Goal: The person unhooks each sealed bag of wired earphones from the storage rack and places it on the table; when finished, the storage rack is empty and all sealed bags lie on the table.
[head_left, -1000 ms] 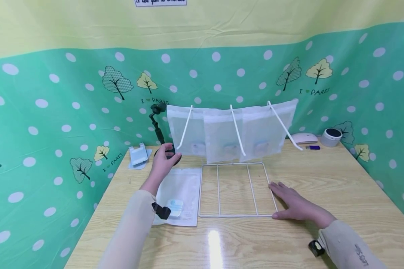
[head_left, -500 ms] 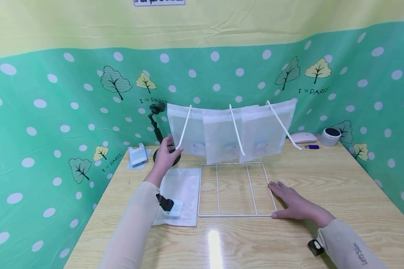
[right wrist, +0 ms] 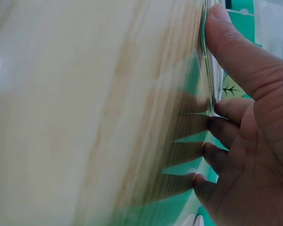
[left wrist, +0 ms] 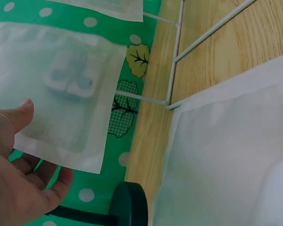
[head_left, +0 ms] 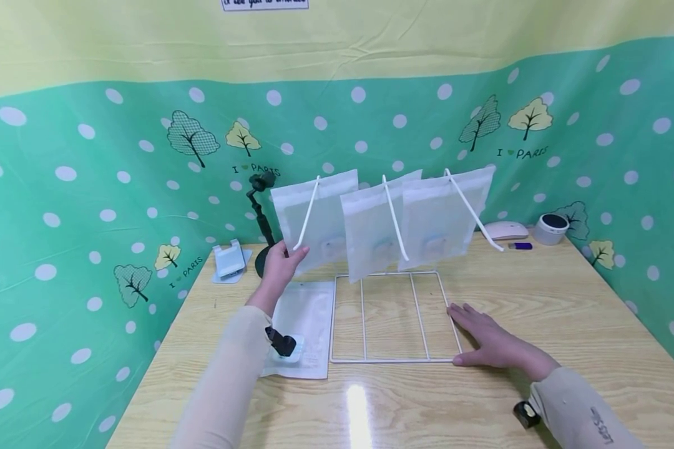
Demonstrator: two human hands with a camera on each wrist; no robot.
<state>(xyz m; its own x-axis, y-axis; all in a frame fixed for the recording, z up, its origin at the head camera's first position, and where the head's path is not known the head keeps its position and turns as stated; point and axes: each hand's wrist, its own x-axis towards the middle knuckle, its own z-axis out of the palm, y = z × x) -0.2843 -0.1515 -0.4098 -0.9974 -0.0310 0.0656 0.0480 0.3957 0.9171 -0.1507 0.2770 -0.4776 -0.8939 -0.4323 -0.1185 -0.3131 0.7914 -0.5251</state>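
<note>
Three bags hang on the white wire rack (head_left: 390, 312) near the table's far edge; left hand (head_left: 281, 265), fingers relaxed, touches the leftmost hung bag (head_left: 314, 218); right hand (head_left: 491, 343) lies flat, steadying the rack's base; one flat bag (head_left: 306, 324) left unhung, judging by layout.

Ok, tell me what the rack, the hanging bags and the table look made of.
Rack: thin wire, likely metal, with a smooth white coating.
Hanging bags: frosted translucent plastic film by the look; contents show dimly through.
Table: pale wood grain, glossy; a light glare reflects, possibly laminate.
</note>
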